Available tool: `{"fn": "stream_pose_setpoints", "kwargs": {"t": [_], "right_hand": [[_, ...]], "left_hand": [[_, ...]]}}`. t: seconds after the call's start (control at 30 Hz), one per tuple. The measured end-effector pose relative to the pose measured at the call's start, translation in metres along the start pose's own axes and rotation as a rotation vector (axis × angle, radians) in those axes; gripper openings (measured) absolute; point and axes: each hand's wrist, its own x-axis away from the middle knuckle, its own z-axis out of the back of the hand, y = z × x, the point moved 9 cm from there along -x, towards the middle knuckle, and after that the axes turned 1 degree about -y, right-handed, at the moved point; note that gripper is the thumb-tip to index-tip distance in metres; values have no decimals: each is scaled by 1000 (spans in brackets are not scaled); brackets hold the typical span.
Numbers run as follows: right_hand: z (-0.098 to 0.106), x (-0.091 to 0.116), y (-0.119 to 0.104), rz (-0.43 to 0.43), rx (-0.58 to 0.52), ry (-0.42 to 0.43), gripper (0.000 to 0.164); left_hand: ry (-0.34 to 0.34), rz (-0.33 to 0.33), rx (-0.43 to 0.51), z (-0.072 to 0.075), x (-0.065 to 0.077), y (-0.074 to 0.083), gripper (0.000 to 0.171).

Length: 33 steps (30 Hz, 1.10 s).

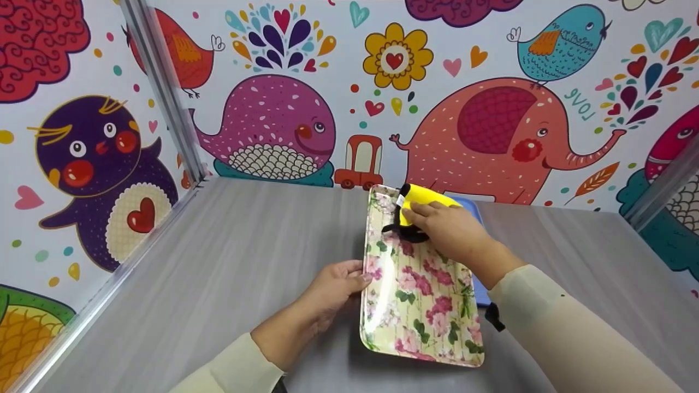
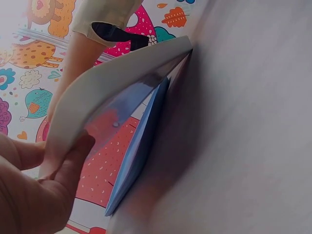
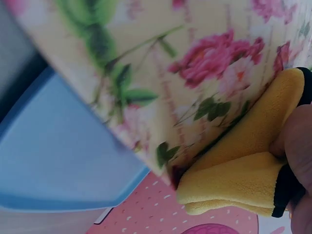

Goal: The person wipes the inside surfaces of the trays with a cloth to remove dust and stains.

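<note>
A floral tray [image 1: 415, 305] with pink blossoms on cream is held tilted above the table. My left hand [image 1: 333, 289] grips its left edge, and the left wrist view shows the thumb and fingers on either side of the pale rim [image 2: 112, 78]. Against the tray's upper part, my right hand [image 1: 450, 229] holds a folded yellow cloth [image 1: 423, 196] with black trim. Seen from the right wrist, the cloth [image 3: 234, 180] is bunched under the fingers and touches the printed surface near the tray's edge.
A blue tray [image 1: 480, 284] lies on the grey table [image 1: 246, 262], behind and partly hidden by the floral one. Cartoon-printed wall panels [image 1: 349, 65] enclose the table at the back and sides, with a metal corner strip [image 1: 166, 87] at left.
</note>
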Motion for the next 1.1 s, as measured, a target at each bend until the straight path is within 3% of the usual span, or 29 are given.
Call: {"fn": "stream_pose_setpoints", "kwargs": {"t": [0.6,1.1], "right_hand": [[-15,18,31,-81,-45,-13,72],[-28,28,55,-256,-394,-27,54]], "left_hand": [[17,5,14,1,1,1,41],[25,20,21,1,1,-1,41]]}}
